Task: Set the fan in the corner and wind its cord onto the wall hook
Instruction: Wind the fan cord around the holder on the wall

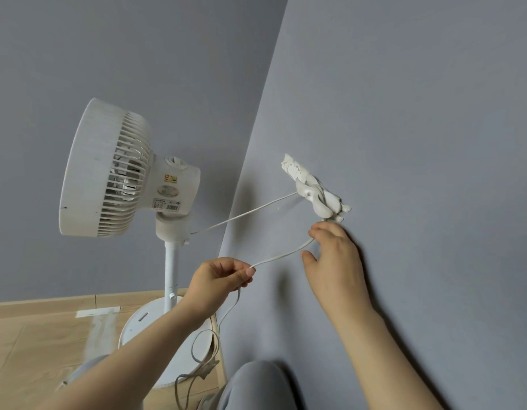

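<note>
A white pedestal fan [108,170] stands in the corner between two grey walls, its round base [144,324] on the floor. Its white cord [244,215] runs taut from the fan's neck to a white wall hook [314,194] on the right wall, where a few turns are wrapped. From the hook the cord comes down past my right hand [334,261], whose fingers pinch it just below the hook. It then crosses to my left hand [219,279], which grips it between thumb and forefinger. The slack hangs below in loose loops [203,359].
Light wooden floor [34,344] with a strip of white tape [98,312] lies left of the fan base. My grey-trousered knee [256,386] is at the bottom, close to the right wall. A wooden skirting board runs along the back wall.
</note>
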The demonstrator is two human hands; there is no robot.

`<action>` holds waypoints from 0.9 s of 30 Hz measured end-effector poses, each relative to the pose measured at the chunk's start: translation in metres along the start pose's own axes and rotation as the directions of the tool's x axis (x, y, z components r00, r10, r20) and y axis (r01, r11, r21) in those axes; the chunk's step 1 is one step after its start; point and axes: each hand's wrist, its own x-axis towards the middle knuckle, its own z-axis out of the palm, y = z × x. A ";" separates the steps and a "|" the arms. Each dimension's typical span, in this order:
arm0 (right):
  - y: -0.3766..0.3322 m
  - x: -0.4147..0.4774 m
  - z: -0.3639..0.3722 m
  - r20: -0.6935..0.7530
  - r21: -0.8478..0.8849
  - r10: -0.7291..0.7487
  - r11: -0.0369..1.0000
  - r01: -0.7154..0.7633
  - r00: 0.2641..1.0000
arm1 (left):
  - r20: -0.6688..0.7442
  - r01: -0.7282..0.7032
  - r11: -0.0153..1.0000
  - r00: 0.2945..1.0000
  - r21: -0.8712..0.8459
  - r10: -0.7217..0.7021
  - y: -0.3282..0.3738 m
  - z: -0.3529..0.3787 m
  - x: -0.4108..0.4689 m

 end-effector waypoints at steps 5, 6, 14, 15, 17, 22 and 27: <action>-0.001 0.006 0.018 -0.011 0.031 0.004 1.000 -0.004 1.000 | 0.091 -0.018 0.997 0.996 0.079 0.011 -0.013 -0.005 0.002; -0.001 0.007 0.021 -0.017 0.041 0.007 0.999 -0.006 1.000 | 0.143 -0.028 0.995 0.990 0.099 0.014 -0.015 -0.006 0.001; -0.001 0.020 0.033 -0.086 0.161 0.026 0.987 -0.012 0.996 | 0.139 -0.133 0.898 0.987 0.419 0.082 -0.023 -0.012 0.010; -0.001 0.019 0.033 -0.093 0.174 0.022 0.985 -0.006 0.995 | 0.113 -0.146 0.864 0.988 0.482 0.104 -0.023 -0.011 0.011; 0.000 0.018 0.033 -0.114 0.194 0.007 0.981 0.015 0.993 | 0.072 -0.152 0.833 0.988 0.532 0.135 -0.022 -0.010 0.012; 0.002 0.011 0.038 -0.151 0.220 -0.027 0.974 0.060 0.988 | -0.023 -0.048 0.924 0.998 0.378 0.062 -0.032 -0.014 0.011; 0.003 0.009 0.042 -0.148 0.224 -0.044 0.971 0.077 0.988 | -0.087 -0.030 0.968 0.995 0.249 0.053 -0.044 -0.028 0.014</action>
